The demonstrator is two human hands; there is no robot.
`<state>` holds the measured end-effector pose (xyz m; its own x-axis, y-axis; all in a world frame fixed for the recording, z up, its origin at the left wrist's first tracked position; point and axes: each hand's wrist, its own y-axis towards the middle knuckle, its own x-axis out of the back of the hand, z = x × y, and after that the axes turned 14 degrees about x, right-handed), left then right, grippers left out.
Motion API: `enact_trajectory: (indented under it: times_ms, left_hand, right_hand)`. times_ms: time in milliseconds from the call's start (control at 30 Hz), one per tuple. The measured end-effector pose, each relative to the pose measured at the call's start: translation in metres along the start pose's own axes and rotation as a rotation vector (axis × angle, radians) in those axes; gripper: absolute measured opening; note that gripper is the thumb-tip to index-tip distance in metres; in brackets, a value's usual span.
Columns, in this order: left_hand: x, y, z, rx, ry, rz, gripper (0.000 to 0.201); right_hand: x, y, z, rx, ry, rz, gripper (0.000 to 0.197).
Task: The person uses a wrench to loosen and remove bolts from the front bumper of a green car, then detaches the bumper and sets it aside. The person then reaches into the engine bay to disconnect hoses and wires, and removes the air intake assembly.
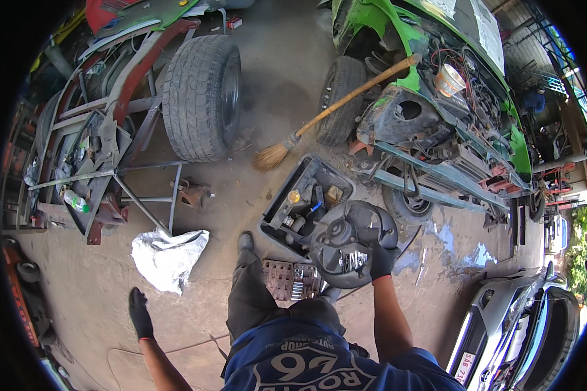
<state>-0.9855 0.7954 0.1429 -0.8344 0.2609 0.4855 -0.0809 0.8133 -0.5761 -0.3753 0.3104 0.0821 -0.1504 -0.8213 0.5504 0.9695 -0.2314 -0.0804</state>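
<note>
My right hand (383, 262), in a dark glove, lies against the right side of a round black tray (332, 279). Its fingers blend into the dark plastic, so their grip is unclear. Several shiny metal tools (353, 260) lie in a compartment of the tray. My left hand (140, 314), also gloved, hangs out to the left with its fingers stretched, holding nothing. Behind the tray is an open black toolbox (271, 229) with loose items inside. By my feet, an open socket set case (278, 279) lies on the floor.
A bare vehicle frame (125, 88) with a large tyre (199, 98) stands at the far left. A stripped green vehicle (437, 130) is at the right, with a broom (346, 101) leaning on it. A white sack (169, 257) and a silver car (502, 326) flank me.
</note>
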Motion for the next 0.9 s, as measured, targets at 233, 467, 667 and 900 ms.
enact_trajectory:
  times_ms: [233, 467, 667, 900]
  left_hand:
    - [-0.031, -0.122, -0.039, -0.094, 0.25, 0.178, 0.046]
    - [0.032, -0.179, 0.214, 0.721, 0.262, 0.242, 0.036]
    - [0.009, -0.189, 0.209, 0.994, 0.295, 0.091, 0.037]
    - [-0.014, -0.179, 0.134, 0.953, 0.325, 0.048, 0.038]
  right_hand:
    - [-0.08, 0.029, -0.015, -0.224, 0.225, -0.174, 0.097]
    - [-0.144, 0.076, -0.029, -0.114, -0.025, -0.187, 0.104]
    - [-0.186, 0.113, -0.036, -0.099, -0.296, 0.104, 0.09]
    - [-0.221, 0.124, -0.021, -0.093, -0.207, 0.042, 0.08]
